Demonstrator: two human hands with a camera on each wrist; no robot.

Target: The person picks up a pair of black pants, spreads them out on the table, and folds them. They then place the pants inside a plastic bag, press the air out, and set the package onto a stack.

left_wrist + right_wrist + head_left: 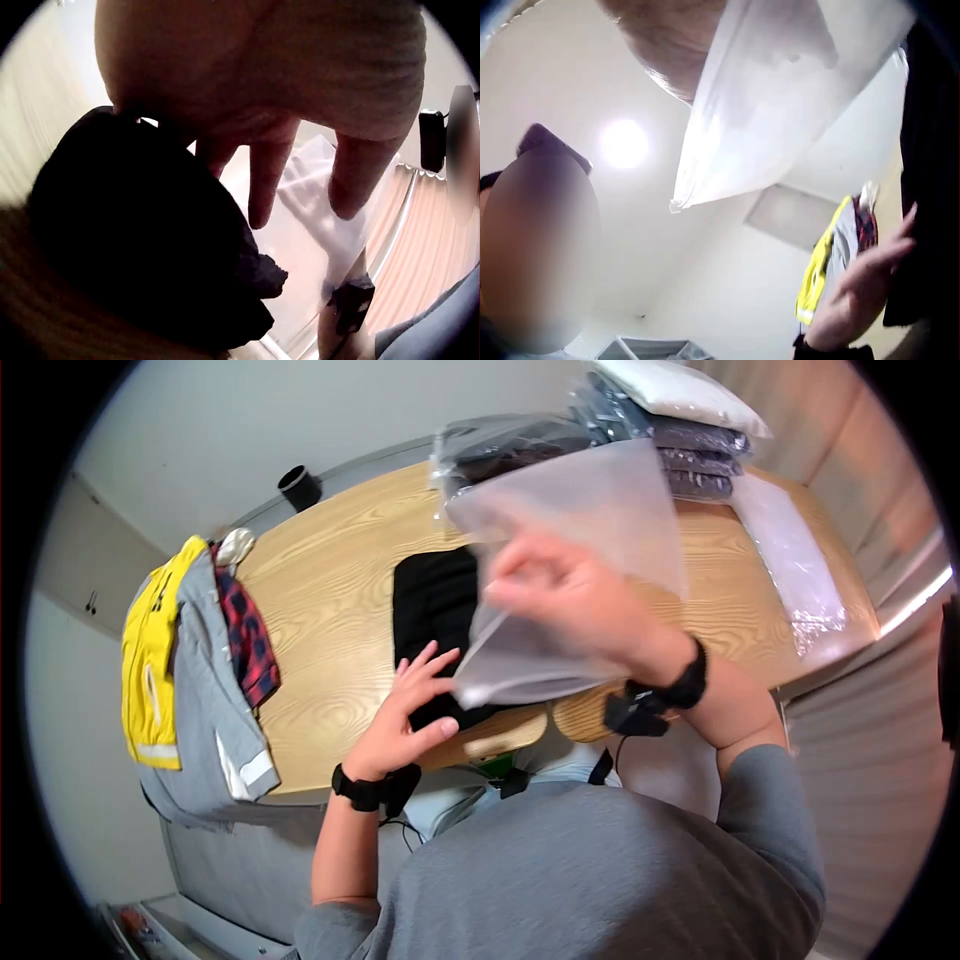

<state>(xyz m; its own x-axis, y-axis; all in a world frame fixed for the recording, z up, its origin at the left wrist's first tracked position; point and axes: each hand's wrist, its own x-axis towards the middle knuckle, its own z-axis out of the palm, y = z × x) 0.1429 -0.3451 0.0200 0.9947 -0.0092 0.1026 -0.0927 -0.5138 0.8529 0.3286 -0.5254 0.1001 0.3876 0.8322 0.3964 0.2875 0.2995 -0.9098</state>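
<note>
A folded black garment (pixel 432 595) lies on the table in front of the person. The left hand (pixel 405 710) rests at its near left edge with fingers spread, and in the left wrist view the dark cloth (pixel 142 240) bulges beside the palm. Above the garment's right part, the right hand (pixel 575 600) holds up a frosted, see-through plastic bag (pixel 620 490), its fingers curled and blurred. One bag corner hangs down close to the left fingertips. In the right wrist view the bag (pixel 757 127) hangs in front of the palm, and finger shapes show through it.
Yellow (pixel 150 660) and grey (pixel 215 670) jackets and a red checked shirt (pixel 245 635) hang over the table's left end. Bagged clothes (pixel 700 460) are stacked at the back right, beside flat plastic bags (pixel 790 560). A black bin (pixel 300 488) stands behind the table.
</note>
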